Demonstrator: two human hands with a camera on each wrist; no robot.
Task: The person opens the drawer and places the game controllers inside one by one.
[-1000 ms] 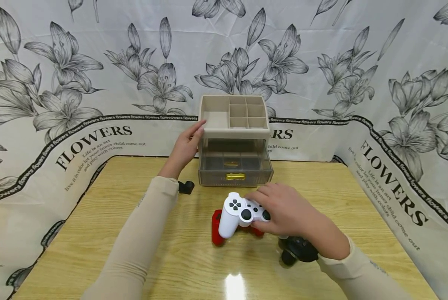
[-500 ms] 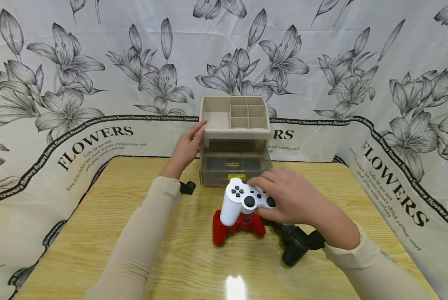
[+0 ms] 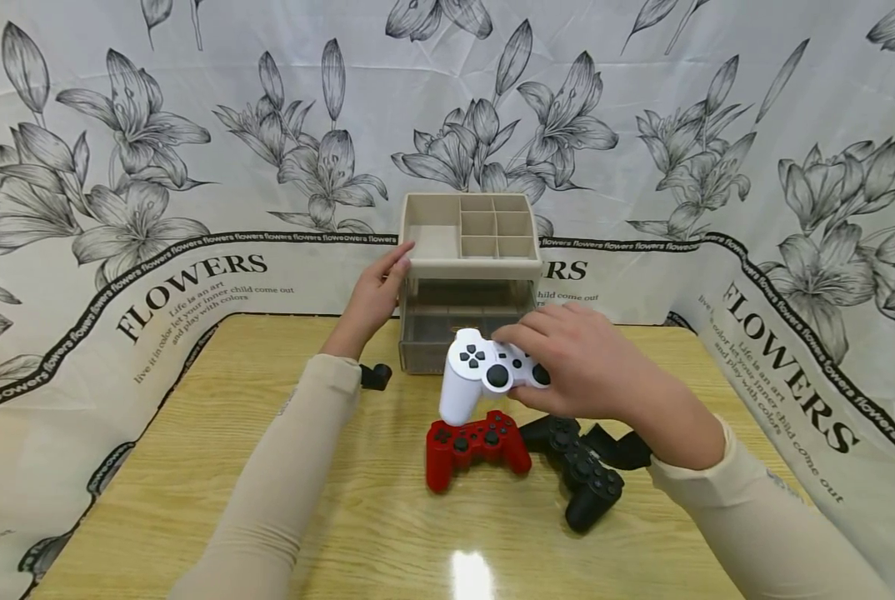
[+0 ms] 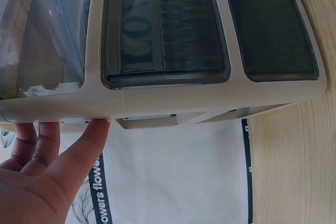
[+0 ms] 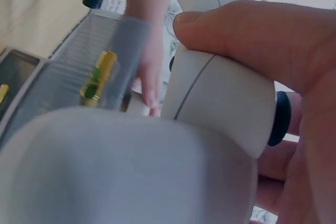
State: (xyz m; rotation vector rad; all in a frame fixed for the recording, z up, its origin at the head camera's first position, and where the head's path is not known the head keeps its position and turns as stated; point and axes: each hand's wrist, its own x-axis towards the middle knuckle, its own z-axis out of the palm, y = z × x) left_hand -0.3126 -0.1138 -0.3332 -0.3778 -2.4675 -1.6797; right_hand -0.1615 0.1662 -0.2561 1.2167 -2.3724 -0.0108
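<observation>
A white game controller is gripped at its right half by my right hand, raised in front of the organizer. The right wrist view shows my thumb lying across its edge. The organizer's clear top drawer is pulled out; the controller covers its gold handle in the head view, but the handle shows in the right wrist view. My left hand rests against the organizer's left side, fingertips at the upper rim. On the table below lies a red controller, with a black controller to its right.
The organizer's beige top has one large compartment and several small ones. Two lower drawers stand closed in the left wrist view. Flower-printed cloth hangs behind and beside the wooden table.
My right hand has lifted the white controller up and away toward the drawer, uncovering the red and black controllers. My left hand stays against the organizer.
</observation>
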